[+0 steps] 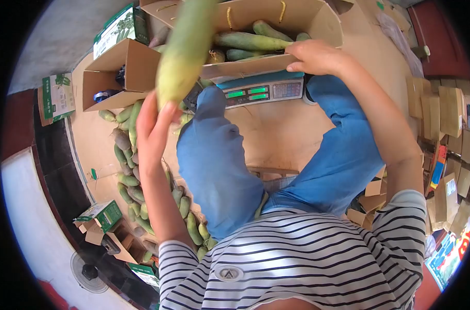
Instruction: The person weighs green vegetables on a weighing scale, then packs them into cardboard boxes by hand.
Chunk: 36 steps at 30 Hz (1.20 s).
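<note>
A large green radish (186, 51), slightly blurred, is raised upright in my left hand (155, 121), whose fingers and thumb close round its pale lower end. My right hand (315, 57) grips the near rim of an open cardboard box (261, 65) at its right side, thumb outside and fingers over the edge. Inside the box lie several green radishes (250, 41). Under it is a digital scale (266, 92) with lit green displays, between my knees.
Loose green radishes (126, 181) are piled on the floor at my left. A smaller open carton (121, 72) stands beside the box. Stacked flat cartons (442, 111) are on the right, and a fan (88, 271) is at lower left.
</note>
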Motion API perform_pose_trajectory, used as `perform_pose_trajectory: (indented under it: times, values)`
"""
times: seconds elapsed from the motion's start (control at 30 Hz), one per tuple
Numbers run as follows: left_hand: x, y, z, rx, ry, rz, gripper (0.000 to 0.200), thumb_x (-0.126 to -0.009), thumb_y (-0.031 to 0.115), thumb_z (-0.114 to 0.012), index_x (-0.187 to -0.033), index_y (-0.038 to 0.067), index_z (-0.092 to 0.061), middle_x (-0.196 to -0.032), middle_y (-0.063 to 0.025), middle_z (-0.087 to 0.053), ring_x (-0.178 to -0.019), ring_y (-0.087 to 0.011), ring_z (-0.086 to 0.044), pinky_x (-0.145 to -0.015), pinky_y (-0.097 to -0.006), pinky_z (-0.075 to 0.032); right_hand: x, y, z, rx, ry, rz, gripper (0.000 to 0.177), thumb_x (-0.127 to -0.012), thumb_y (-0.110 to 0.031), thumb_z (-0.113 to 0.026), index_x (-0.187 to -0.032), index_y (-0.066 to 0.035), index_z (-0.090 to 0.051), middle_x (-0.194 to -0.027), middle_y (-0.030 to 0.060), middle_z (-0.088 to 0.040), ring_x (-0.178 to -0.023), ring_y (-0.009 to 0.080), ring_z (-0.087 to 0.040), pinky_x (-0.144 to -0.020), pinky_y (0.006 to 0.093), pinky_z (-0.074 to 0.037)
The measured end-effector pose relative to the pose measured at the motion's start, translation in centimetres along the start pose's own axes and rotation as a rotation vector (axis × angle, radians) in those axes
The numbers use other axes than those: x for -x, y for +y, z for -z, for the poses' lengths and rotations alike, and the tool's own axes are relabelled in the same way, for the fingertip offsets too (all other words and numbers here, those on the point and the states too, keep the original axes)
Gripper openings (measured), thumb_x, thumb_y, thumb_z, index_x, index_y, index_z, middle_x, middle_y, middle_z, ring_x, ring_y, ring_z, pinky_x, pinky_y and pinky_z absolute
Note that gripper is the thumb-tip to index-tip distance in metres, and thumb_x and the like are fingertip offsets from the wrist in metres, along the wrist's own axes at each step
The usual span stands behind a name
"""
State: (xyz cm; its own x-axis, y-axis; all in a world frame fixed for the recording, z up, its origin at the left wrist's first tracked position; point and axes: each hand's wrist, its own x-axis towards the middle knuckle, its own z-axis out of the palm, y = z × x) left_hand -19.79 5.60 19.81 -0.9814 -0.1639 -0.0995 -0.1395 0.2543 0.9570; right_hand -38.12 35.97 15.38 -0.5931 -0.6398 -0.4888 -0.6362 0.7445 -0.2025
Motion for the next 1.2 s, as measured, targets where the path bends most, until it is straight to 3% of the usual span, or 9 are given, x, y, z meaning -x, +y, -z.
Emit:
perform_pose_trajectory:
  times: [0.13, 0.4, 0.6, 0.7, 0.77, 0.83, 0.9, 0.97, 1.2]
  values:
    - [-3.1, 4.0, -3.5, -0.391, 0.062, -0.233, 0.039, -0.087, 0.017, -0.059, -0.119, -0.002, -0.048, -0.09, -0.0109, -0.062, -0.077, -0.016, -0.058, -0.072, -0.0292, -0.047, 0.7, -0.6, 0.4, 0.033, 0.032, -0.002, 0.037, -0.082, -0.028, -0.061, -0.106, 0.0, -0.053, -0.102, 0.0158, -0.059, -0.1, 0.0331, -0.055, -0.081, 0.0427, -0.044]
    - [1.7, 7.9, -4.4, -0.492, -0.07, -0.333, 0.042, -0.079, 0.014, -0.067, -0.115, 0.0, -0.052, -0.092, -0.0135, -0.061, -0.074, -0.0223, -0.058, -0.068, -0.0313, -0.047, 0.1, -0.3, -0.1, 0.065, 0.051, 0.02, 0.032, -0.085, -0.031, -0.057, -0.092, 0.0, -0.059, -0.095, 0.0172, -0.062, -0.095, 0.0332, -0.058, -0.081, 0.0432, -0.045]
    - [0.9, 13.0, -6.2, -0.573, 0.044, -0.618, 0.034, -0.083, 0.007, -0.061, -0.115, 0.001, -0.054, -0.094, -0.0075, -0.062, -0.078, -0.0118, -0.058, -0.071, -0.0242, -0.047, -0.4, 0.6, -0.9, 0.035, 0.146, 0.078, 0.035, -0.087, -0.035, -0.052, -0.098, -0.002, -0.058, -0.095, 0.0166, -0.062, -0.096, 0.0331, -0.057, -0.081, 0.044, -0.045]
    - [0.0, 15.3, -8.3, -0.475, 0.101, -0.538, 0.031, -0.083, 0.01, -0.062, -0.112, 0.003, -0.056, -0.091, -0.0073, -0.062, -0.075, -0.0122, -0.058, -0.068, -0.0242, -0.047, -0.3, 0.8, -0.2, 0.029, 0.162, 0.08, 0.037, -0.088, -0.037, -0.05, -0.101, -0.003, -0.057, -0.094, 0.0165, -0.061, -0.095, 0.033, -0.057, -0.081, 0.0444, -0.044]
    - [-0.9, 15.1, -8.2, -0.416, 0.023, -0.456, 0.028, -0.085, 0.013, -0.058, -0.108, -0.002, -0.053, -0.095, -0.0174, -0.06, -0.083, -0.0252, -0.061, -0.072, -0.0323, -0.049, 0.1, 0.4, 0.3, 0.012, 0.167, 0.045, 0.038, -0.089, -0.037, -0.049, -0.101, -0.003, -0.057, -0.094, 0.0163, -0.061, -0.095, 0.033, -0.056, -0.081, 0.0438, -0.044]
    - [-1.8, 15.2, -8.3, -0.601, -0.08, -0.396, 0.028, -0.084, 0.011, -0.059, -0.108, -0.003, -0.053, -0.093, -0.0184, -0.06, -0.083, -0.0234, -0.06, -0.07, -0.0301, -0.049, 0.2, 0.7, 0.4, -0.006, 0.182, 0.029, 0.038, -0.089, -0.037, -0.048, -0.102, -0.002, -0.057, -0.096, 0.0167, -0.06, -0.096, 0.0333, -0.055, -0.081, 0.0429, -0.043]
    - [-4.7, 9.2, -9.0, -0.647, 0.0, -0.555, 0.029, -0.083, 0.016, -0.061, -0.109, 0.003, -0.057, -0.089, -0.0109, -0.063, -0.074, -0.0185, -0.061, -0.066, -0.0289, -0.048, 0.1, 1.0, 0.3, -0.012, 0.181, 0.02, 0.04, -0.09, -0.038, -0.047, -0.102, -0.002, -0.058, -0.096, 0.0167, -0.06, -0.096, 0.0329, -0.056, -0.081, 0.0428, -0.043]
    - [-6.2, 6.2, -8.9, -0.997, 0.021, -0.518, 0.03, -0.083, 0.022, -0.06, -0.106, 0.003, -0.056, -0.091, -0.0146, -0.063, -0.077, -0.0275, -0.061, -0.066, -0.0362, -0.049, -0.1, 1.4, 0.2, -0.008, 0.191, 0.018, 0.04, -0.09, -0.038, -0.047, -0.103, -0.002, -0.058, -0.096, 0.0165, -0.061, -0.096, 0.0326, -0.056, -0.081, 0.0429, -0.044]
    - [-8.3, 3.9, -8.6, -1.046, -0.189, -0.422, 0.024, -0.081, 0.023, -0.06, -0.092, 0.002, -0.054, -0.089, -0.0158, -0.061, -0.084, -0.0335, -0.06, -0.07, -0.0431, -0.05, 0.9, 0.4, 1.1, -0.02, 0.164, 0.002, 0.04, -0.09, -0.039, -0.045, -0.098, -0.003, -0.059, -0.095, 0.017, -0.061, -0.095, 0.0322, -0.057, -0.082, 0.0439, -0.043]
